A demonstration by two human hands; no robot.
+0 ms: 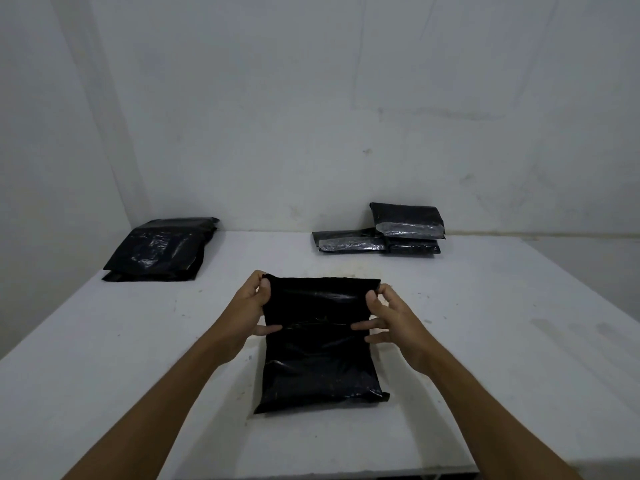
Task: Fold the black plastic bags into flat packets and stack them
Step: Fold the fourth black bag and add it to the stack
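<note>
Beyond the left hand (247, 306), a pile of flat bags (157, 249) lies on the table (104, 341), both hands' fingers pinch the black bag (320, 344) by its far corners (near end resting), right hand (389, 317) below the folded packets (384, 230).

Both bare forearms reach forward, converging toward centre. Left hand (250, 308): thumb and forefinger in pinch grip up high, 1 lower finger extended inward. Right hand (388, 315): same pinch grip, lower fingers extended, spread inward.
</note>
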